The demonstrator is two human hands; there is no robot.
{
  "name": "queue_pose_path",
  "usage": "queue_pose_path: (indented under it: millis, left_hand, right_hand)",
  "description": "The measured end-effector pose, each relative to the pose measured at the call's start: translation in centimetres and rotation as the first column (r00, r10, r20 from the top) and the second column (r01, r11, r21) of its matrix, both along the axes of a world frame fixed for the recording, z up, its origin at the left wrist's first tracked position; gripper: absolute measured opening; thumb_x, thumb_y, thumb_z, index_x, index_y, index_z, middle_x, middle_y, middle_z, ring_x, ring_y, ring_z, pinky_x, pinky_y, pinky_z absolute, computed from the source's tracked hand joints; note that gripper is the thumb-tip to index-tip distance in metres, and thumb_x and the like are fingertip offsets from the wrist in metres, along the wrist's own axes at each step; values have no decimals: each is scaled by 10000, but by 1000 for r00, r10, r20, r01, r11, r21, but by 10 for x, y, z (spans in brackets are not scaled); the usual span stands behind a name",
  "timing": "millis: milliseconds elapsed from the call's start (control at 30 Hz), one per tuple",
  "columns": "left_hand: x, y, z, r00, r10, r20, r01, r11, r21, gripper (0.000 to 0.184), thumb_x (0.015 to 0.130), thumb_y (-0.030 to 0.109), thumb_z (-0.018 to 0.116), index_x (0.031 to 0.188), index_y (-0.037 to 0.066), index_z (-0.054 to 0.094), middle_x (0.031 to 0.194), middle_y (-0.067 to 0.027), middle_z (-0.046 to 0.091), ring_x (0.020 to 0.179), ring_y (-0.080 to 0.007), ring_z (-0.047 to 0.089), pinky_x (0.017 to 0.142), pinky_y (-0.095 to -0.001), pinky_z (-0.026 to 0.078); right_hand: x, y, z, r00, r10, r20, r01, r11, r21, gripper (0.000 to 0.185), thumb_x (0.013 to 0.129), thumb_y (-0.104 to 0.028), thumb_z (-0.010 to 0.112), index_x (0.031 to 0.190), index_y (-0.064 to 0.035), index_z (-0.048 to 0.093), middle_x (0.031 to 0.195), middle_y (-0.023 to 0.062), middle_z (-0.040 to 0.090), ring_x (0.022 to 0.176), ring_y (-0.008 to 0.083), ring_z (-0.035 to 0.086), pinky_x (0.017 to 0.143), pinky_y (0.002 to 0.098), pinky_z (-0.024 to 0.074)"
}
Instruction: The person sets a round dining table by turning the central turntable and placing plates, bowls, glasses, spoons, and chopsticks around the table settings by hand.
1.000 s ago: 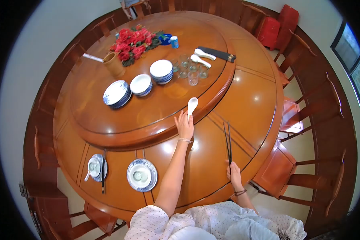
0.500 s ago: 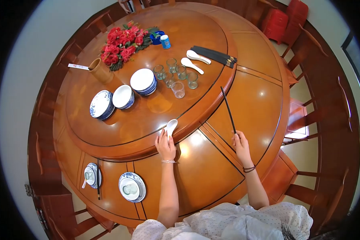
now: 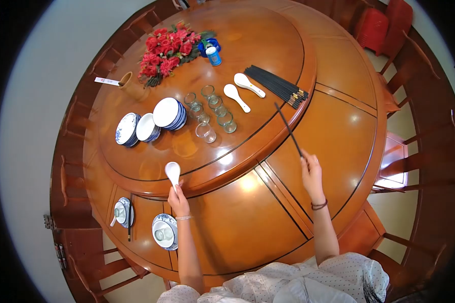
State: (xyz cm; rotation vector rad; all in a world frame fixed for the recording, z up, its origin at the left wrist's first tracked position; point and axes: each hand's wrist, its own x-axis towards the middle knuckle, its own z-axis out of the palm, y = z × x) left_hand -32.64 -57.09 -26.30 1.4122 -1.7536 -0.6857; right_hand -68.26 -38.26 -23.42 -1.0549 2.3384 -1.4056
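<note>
My left hand (image 3: 179, 203) is closed round the handle of a white soup spoon (image 3: 172, 171), its bowl pointing away over the turntable's near edge. In my right hand (image 3: 312, 174) are slim black chopsticks (image 3: 289, 131), tips angled toward the turntable; I cannot tell whether there is one or two. Close to my left wrist sits a blue-and-white plate (image 3: 156, 222) with a bowl and a clear glass (image 3: 163, 235) on it. Farther left, another plate setting (image 3: 128, 203) has a glass, a spoon and black chopsticks (image 3: 130, 222) beside it.
On the wooden turntable (image 3: 227, 174) stand stacked plates (image 3: 126, 129), bowls (image 3: 146, 126), more plates (image 3: 166, 112), several glasses (image 3: 203, 130), two white spoons (image 3: 236, 97), a black chopstick bundle (image 3: 273, 85), a blue can (image 3: 214, 56), red flowers (image 3: 162, 50) and a bamboo holder (image 3: 132, 87). Chairs surround the table.
My left hand has carried the spoon left and off the turntable's edge. The turntable has turned clockwise, bringing the glasses nearer and leftward. My right hand still holds the chopsticks. The view has shifted.
</note>
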Motion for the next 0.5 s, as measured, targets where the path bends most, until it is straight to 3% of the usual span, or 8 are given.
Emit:
queue_pose_path:
  millis: [33,100,167,233,367,433,500]
  left_hand:
    - [-7,4,13,999,-29,-43,22,989,-148,272,916,183,425,900,-49,565,752,-67,622,701,-81,545,626,-237,425]
    - [-25,22,41,998,3,-70,-2,1000,6,202,901,153,468,830,-26,527,700,-63,606,637,-93,560,591,-226,436]
    - [-38,34,53,985,-58,-162,72,994,83,142,883,133,507,819,7,498,633,-45,583,559,-85,551,524,-212,429]
    - [-62,42,68,980,-135,-144,153,980,128,142,882,152,511,816,28,501,554,-7,528,481,-57,506,437,-205,387]
    - [-118,31,68,953,-286,104,262,944,201,257,862,258,504,784,14,502,522,-138,534,456,-265,547,448,-357,407]
    - [-153,19,70,917,-345,201,329,938,112,271,855,271,486,792,8,508,573,-196,540,517,-361,549,477,-436,401]
    - [-184,-1,63,878,-323,353,329,943,46,303,862,283,453,770,2,518,608,-212,567,566,-370,575,505,-469,424]
  right_hand:
    - [-6,-8,2,999,-10,-37,9,999,-31,208,854,-59,497,1035,32,545,820,149,506,740,259,510,667,322,417]
    - [-20,-24,10,999,-3,-43,2,999,-37,210,854,-60,496,1038,29,546,825,154,511,757,272,512,686,328,418]
    - [-27,-37,15,998,-6,-70,1,998,-60,213,853,-62,495,1040,26,547,831,158,515,774,286,514,705,335,420]
    - [-37,-48,15,994,-6,-105,-5,995,-103,219,850,-71,500,1044,15,551,832,154,522,791,298,509,722,349,414]
    - [-50,-71,16,974,3,-227,-16,998,-54,224,840,-80,514,1043,1,560,842,154,531,805,307,508,739,361,414]
    - [-55,-87,8,946,-35,-322,20,999,-50,225,823,-77,523,1027,7,567,866,157,545,819,318,507,751,374,419]
    - [-61,-105,-2,930,-17,-368,2,999,-42,223,815,-79,529,1014,13,572,877,162,549,823,319,508,754,375,422]
